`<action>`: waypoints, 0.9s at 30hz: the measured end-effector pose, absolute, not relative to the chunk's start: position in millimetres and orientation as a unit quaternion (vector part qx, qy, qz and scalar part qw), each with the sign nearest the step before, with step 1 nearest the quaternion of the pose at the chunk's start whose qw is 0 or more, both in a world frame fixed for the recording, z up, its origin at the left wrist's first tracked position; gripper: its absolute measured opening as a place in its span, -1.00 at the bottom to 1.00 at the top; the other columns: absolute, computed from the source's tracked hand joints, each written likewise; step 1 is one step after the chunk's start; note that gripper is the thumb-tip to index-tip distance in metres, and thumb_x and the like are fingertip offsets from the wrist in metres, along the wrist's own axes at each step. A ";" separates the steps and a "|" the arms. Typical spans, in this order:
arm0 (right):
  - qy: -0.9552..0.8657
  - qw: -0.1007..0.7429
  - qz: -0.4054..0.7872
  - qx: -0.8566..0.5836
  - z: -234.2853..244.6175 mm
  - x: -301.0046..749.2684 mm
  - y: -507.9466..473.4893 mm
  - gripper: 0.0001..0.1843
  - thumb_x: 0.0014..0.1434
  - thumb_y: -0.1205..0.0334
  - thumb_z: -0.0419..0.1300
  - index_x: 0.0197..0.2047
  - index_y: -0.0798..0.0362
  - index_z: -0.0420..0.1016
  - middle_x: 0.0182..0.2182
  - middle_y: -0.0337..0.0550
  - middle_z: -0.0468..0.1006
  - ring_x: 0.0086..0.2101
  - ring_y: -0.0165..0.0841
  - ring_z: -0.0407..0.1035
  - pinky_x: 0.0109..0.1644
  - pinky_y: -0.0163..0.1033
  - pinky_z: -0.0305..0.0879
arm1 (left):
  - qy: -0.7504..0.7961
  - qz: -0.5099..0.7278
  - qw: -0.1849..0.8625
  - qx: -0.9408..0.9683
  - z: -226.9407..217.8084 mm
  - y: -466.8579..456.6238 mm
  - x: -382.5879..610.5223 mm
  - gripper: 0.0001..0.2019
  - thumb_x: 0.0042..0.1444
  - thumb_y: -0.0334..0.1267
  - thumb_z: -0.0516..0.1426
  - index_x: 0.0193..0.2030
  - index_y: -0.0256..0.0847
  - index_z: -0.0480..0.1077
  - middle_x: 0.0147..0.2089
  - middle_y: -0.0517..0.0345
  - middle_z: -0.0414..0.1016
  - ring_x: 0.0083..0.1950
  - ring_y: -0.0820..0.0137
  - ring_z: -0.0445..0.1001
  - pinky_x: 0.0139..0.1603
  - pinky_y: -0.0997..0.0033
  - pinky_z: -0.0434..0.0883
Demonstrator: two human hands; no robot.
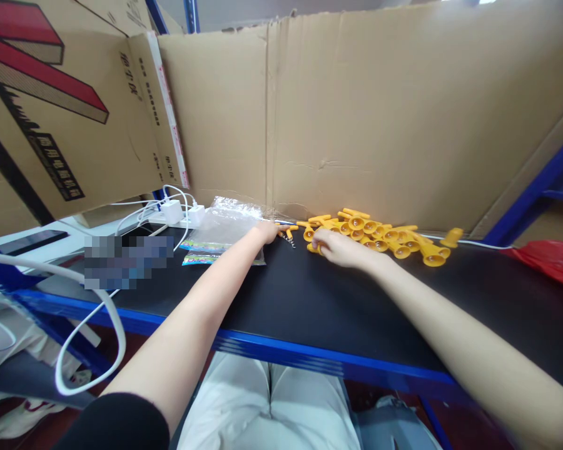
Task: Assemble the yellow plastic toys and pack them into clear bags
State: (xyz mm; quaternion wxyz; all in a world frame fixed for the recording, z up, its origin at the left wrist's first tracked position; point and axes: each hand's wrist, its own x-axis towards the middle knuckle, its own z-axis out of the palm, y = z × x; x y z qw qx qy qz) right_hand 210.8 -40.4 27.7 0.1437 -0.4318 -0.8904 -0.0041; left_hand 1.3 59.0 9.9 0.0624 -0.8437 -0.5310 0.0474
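Observation:
My left hand [266, 232] reaches to the back of the black tabletop, fingers closed at a corkscrew [289, 235] with an orange T-shaped handle and a bare metal spiral. Part of that grip is hidden. To its right, my right hand [331, 245] has its fingers curled round a yellow corkscrew [312, 249], most of it covered by the hand. Just behind and right of this hand lies a pile of yellow corkscrews [387, 235] with bell-shaped ends and T-handles. Clear plastic bags [228, 228] with a colourful printed edge lie flat left of my left hand.
A cardboard wall [380, 125] closes off the back of the table. White chargers and cables [171, 212] crowd the left, where a cable loop [117, 325] hangs over the blue front edge [281, 353]. A red plastic bag [551, 259] lies at the far right.

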 end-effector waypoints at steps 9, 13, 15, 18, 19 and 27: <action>-0.869 0.167 0.043 -0.465 13.4 219.2 -48.2 -0.79 0.10 0.36 -0.09 -0.26 0.08 0.33 -0.20 -0.09 0.39 -0.18 -0.32 0.29 -0.05 -0.21 0.21 | -0.534 0.022 0.055 -0.843 7.5 62.9 6.8 -0.47 0.16 -0.35 -0.06 0.26 0.19 0.03 0.08 -0.06 0.20 -0.02 0.22 0.41 -0.02 0.32 0.30; -0.869 0.155 0.018 -0.470 6.0 219.3 -46.2 -0.70 0.10 0.30 -0.02 -0.07 0.08 0.29 -0.07 -0.04 0.38 -0.15 -0.27 0.32 -0.05 -0.18 0.22 | -0.552 0.031 0.010 -0.833 14.4 61.5 7.9 -0.42 0.09 -0.37 0.03 0.24 0.16 0.07 0.10 -0.05 0.24 -0.05 0.21 0.42 -0.04 0.32 0.31; -0.862 0.160 0.028 -0.479 2.4 220.0 -44.6 -0.64 0.11 0.28 0.00 0.01 0.09 0.24 -0.02 -0.01 0.36 -0.13 -0.27 0.33 -0.03 -0.19 0.22 | -0.542 0.036 -0.005 -0.840 20.3 58.6 7.4 -0.39 0.05 -0.41 0.07 0.23 0.18 0.09 0.08 -0.01 0.31 -0.03 0.20 0.41 -0.03 0.31 0.30; -0.847 0.167 0.053 -0.501 0.9 221.7 -43.1 -0.61 0.12 0.24 0.03 0.04 0.10 0.21 0.01 0.02 0.35 -0.09 -0.26 0.33 0.00 -0.20 0.22 | -0.530 0.039 -0.027 -0.847 27.8 55.4 6.2 -0.40 -0.05 -0.47 0.13 0.14 0.12 0.25 0.00 0.06 0.43 -0.02 0.21 0.40 -0.01 0.35 0.29; -0.843 0.165 0.055 -0.509 1.4 222.2 -42.8 -0.60 0.12 0.22 0.04 0.04 0.10 0.21 0.02 0.02 0.35 -0.08 -0.25 0.33 0.00 -0.19 0.22 | -0.529 0.042 -0.034 -0.847 29.5 55.2 6.0 -0.45 -0.08 -0.47 0.14 0.08 0.07 0.34 -0.04 0.07 0.46 -0.03 0.22 0.41 -0.01 0.38 0.29; -0.816 0.132 0.040 -0.561 7.8 225.8 -39.9 -0.58 0.12 0.09 0.06 0.03 0.10 0.28 -0.02 0.02 0.41 -0.12 -0.20 0.36 -0.07 -0.17 0.26 | -0.531 -0.050 0.024 -0.846 44.9 58.4 0.7 -0.68 -0.06 -0.46 0.11 -0.13 -0.17 0.46 -0.09 -0.01 0.44 -0.02 0.25 0.38 0.00 0.42 0.27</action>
